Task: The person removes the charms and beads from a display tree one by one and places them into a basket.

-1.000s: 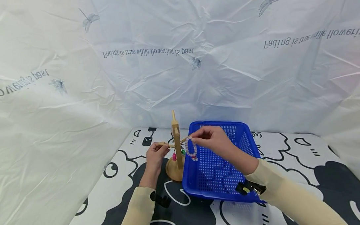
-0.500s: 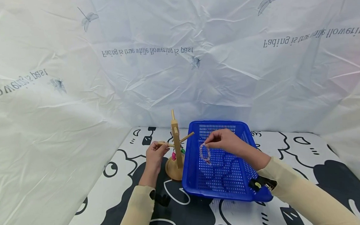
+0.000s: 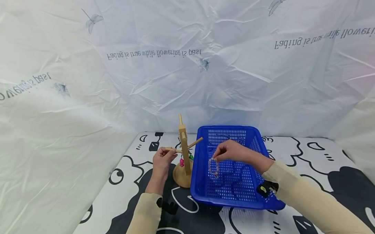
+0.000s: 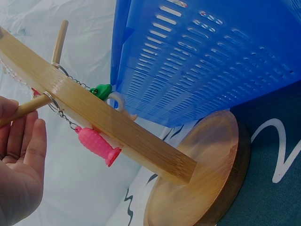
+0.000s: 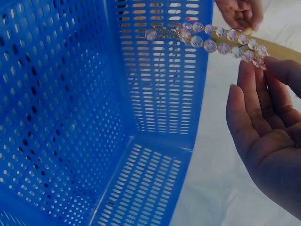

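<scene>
My left hand pinches one peg of a wooden stand between thumb and fingers. From that peg a pink fish-like keychain hangs on a metal ring close to the upright. A green keychain hangs on the stand's other side, partly hidden behind the upright. With thumb and fingertips my right hand pinches a bracelet of clear pinkish beads, which dangles as a loop over the blue basket. A small charm hangs at the bracelet's lower end.
The basket stands just right of the stand's round wooden base. Another peg sticks out toward the basket's left rim. A patterned black-and-white cloth covers the table, and a white sheet rises behind.
My right hand has drawn the bracelet away from the right-hand peg, then rightward and lower over the basket. The left hand keeps its place on the stand's peg.
</scene>
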### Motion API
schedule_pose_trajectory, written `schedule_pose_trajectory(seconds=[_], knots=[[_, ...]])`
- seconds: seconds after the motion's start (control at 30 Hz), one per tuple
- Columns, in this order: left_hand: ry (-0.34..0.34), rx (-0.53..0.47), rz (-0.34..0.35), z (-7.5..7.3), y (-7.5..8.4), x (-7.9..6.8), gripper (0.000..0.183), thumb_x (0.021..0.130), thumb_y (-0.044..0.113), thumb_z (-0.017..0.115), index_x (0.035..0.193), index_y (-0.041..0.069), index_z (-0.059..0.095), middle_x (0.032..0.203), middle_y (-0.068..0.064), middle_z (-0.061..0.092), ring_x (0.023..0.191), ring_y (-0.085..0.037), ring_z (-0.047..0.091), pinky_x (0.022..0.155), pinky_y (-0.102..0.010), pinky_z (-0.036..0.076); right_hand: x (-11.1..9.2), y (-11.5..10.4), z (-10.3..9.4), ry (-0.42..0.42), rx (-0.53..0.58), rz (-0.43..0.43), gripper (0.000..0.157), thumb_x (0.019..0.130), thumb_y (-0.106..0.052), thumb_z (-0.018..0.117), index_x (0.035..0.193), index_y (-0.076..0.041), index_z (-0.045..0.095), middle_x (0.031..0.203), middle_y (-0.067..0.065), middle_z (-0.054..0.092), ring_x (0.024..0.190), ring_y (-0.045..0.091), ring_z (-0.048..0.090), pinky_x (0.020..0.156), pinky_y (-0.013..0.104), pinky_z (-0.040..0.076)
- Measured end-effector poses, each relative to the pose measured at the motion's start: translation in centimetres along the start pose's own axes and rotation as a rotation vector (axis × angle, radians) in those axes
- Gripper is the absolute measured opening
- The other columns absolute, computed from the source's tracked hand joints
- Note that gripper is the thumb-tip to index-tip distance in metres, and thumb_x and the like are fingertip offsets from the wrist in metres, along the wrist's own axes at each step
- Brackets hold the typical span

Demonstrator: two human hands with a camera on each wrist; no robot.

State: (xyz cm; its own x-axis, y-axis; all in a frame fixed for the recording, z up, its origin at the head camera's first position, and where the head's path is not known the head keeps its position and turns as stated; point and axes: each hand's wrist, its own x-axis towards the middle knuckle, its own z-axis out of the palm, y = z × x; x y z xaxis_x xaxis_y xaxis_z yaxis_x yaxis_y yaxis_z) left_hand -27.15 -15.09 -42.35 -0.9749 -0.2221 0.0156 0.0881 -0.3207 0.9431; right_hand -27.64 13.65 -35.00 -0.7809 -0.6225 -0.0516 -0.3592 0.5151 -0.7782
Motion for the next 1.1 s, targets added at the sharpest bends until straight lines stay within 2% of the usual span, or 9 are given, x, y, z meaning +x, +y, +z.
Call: schedule_pose_trajectory(seconds=[0.1,0.33,0.57,0.87,0.97,1.1], knots=[[0.000,-0.005,0.003,0.0,0.0,0.0,0.016,0.096,-0.002,0.066,0.089,0.012,0.063,0.083,0.006,0.066,0.078,-0.004,0.070,0.078,-0.018,0.063,0.5,0.5,0.2,-0.033,0.004,-0.001,0.018,0.095,-0.012,0.070,0.105,0.002,0.074,0.099,0.014,0.076,0.084,0.009,0.067,0.080,0.028,0.059],[-0.001,-0.012,0.003,0.0,-0.2,0.0,0.018,0.095,-0.002,0.066,0.087,0.013,0.065,0.083,0.005,0.067,0.077,-0.005,0.071,0.077,-0.018,0.063,1.4,1.8,0.9,-0.079,0.036,0.002,0.015,0.094,-0.010,0.070,0.102,0.001,0.076,0.096,0.013,0.077,0.090,0.023,0.073,0.090,0.044,0.063],[0.002,-0.012,0.009,0.1,-0.2,0.0,0.018,0.095,-0.003,0.066,0.087,0.013,0.064,0.083,0.005,0.067,0.077,-0.005,0.071,0.077,-0.018,0.063,1.9,2.2,1.7,-0.133,0.039,0.033,0.019,0.093,-0.008,0.069,0.104,0.006,0.074,0.094,0.013,0.078,0.094,0.034,0.073,0.092,0.048,0.062],[0.003,0.002,0.014,0.1,-0.1,-0.2,0.014,0.096,-0.003,0.066,0.090,0.010,0.064,0.084,0.005,0.066,0.079,-0.005,0.071,0.079,-0.019,0.063,2.5,3.0,2.6,-0.183,0.002,0.059,0.014,0.093,-0.007,0.069,0.101,0.002,0.076,0.092,0.009,0.078,0.085,0.019,0.072,0.089,0.045,0.063],[-0.002,-0.002,0.016,0.0,-0.1,-0.3,0.015,0.096,-0.003,0.065,0.090,0.010,0.064,0.084,0.005,0.067,0.079,-0.005,0.071,0.079,-0.019,0.063,2.6,3.2,2.9,-0.180,0.009,0.079,0.014,0.094,-0.006,0.068,0.100,0.003,0.076,0.092,0.008,0.077,0.082,0.012,0.070,0.087,0.043,0.063],[-0.011,-0.009,0.020,0.0,-0.2,-0.3,0.016,0.096,-0.003,0.064,0.088,0.011,0.063,0.084,0.005,0.067,0.079,-0.004,0.071,0.080,-0.019,0.063,2.8,3.6,3.0,-0.164,0.031,0.104,0.014,0.093,-0.005,0.067,0.101,0.004,0.075,0.094,0.011,0.077,0.083,0.011,0.070,0.086,0.043,0.064]])
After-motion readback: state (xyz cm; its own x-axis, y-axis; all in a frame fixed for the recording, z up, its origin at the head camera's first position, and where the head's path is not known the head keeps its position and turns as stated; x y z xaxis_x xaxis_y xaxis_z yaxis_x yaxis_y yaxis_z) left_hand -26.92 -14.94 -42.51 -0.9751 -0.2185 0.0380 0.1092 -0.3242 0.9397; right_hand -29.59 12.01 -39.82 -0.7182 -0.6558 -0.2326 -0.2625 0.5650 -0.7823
